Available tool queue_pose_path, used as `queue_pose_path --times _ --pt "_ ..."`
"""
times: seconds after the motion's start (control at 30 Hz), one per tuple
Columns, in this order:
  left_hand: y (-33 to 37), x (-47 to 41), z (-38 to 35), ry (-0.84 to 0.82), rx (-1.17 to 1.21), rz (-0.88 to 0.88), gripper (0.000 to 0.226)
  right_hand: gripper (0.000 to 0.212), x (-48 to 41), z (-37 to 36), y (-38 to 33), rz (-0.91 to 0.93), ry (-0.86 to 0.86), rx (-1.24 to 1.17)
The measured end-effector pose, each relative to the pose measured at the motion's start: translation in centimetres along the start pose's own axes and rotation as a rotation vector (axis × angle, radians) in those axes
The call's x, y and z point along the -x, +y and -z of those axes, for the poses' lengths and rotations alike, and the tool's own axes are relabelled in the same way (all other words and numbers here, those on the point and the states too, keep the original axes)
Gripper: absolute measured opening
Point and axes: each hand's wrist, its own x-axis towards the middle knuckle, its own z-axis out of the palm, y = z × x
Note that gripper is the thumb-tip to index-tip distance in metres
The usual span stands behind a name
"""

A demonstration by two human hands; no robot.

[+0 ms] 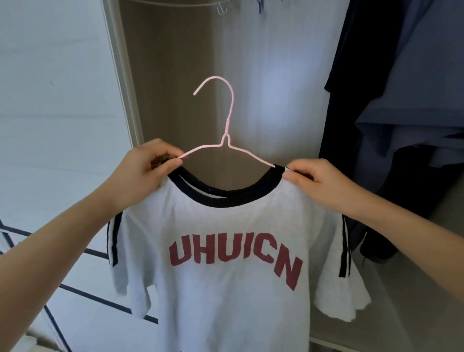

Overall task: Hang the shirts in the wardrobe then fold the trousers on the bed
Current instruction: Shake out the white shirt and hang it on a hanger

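A white T-shirt [226,289] with a black collar, black sleeve stripes and red letters hangs in front of me on a pink wire hanger [227,130]. My left hand [148,170] pinches the shirt's left shoulder and the hanger's arm at the collar. My right hand [316,181] pinches the right shoulder by the collar, where the hanger's other arm slips under the cloth. The hanger's hook points up and left, free of the wardrobe rail [175,3] at the top edge.
The open wardrobe [175,75] lies straight ahead with a pale back wall. Dark blue and black garments [401,113] hang on its right side. A white wardrobe door [55,100] stands at the left. A dark-framed rack [75,289] shows at lower left.
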Motion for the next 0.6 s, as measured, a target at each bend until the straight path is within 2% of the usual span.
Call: queue_pose_path --times 0.13,0.33,0.5,0.6 --pt "1.2 -1.1 -0.3 -0.019 0.024 -0.05 0.011 0.036 -0.5 0.1 -0.5 0.026 0.001 -0.012" --pt "1.8 -2.9 -0.6 -0.061 -0.085 -0.145 0.016 0.042 -0.9 1.1 -0.7 0.039 0.009 -0.007" --pt "1.4 -3.5 -0.5 -0.043 0.009 -0.085 0.015 0.048 -0.8 2.7 -0.1 -0.047 0.015 -0.074" --pt "1.3 -4.0 -0.6 -0.028 0.087 -0.057 0.015 0.059 -0.4 3.8 0.1 -0.088 0.021 -0.126"
